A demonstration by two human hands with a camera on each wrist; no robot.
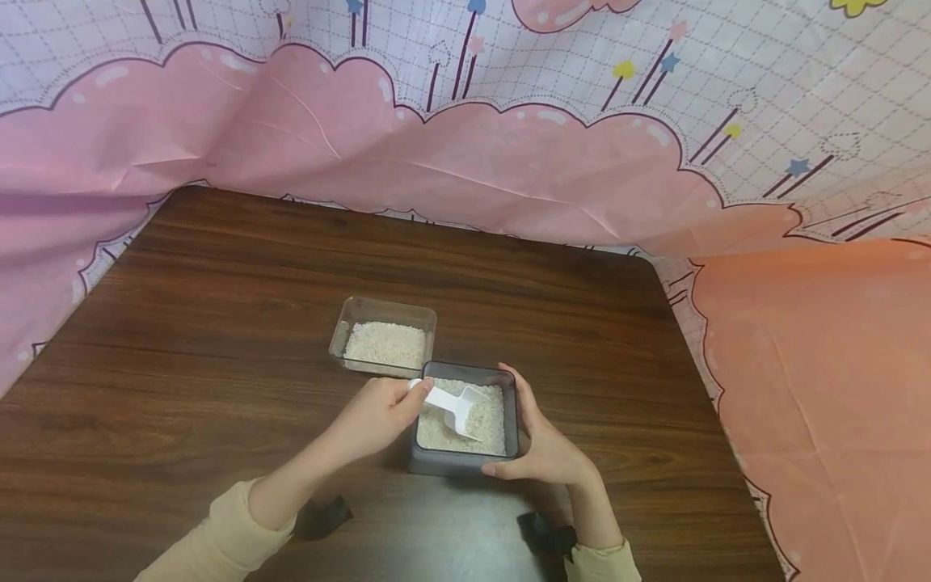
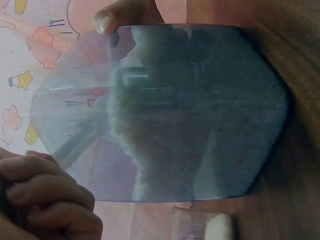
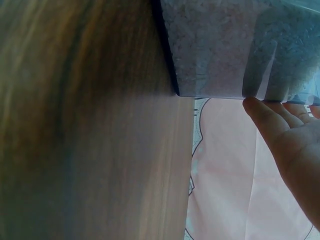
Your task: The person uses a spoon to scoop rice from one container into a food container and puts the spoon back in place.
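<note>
A grey see-through square container [image 1: 445, 463] stands on the table, filled with white rice [image 1: 493, 424]. My left hand [image 1: 374, 416] grips the handle of a white plastic scoop [image 1: 460, 411] from the container's left side. The scoop's head lies over the rice inside the rim. In the left wrist view, the curled fingers [image 2: 55, 192] are close to the container's top edge, and the rice slopes behind the tinted wall. My right hand [image 1: 549, 453] holds the container's right side, thumb at the front corner and fingers toward the back; the right wrist view shows fingertips against the wall.
Just behind and left of the container sits a low clear tray [image 1: 396, 304] holding a shallow layer of rice. Dark straps lie by both wrists on the brown wooden table [image 1: 218, 339]. A patterned pink and white cloth [image 1: 465, 162] hangs around the table's far edges.
</note>
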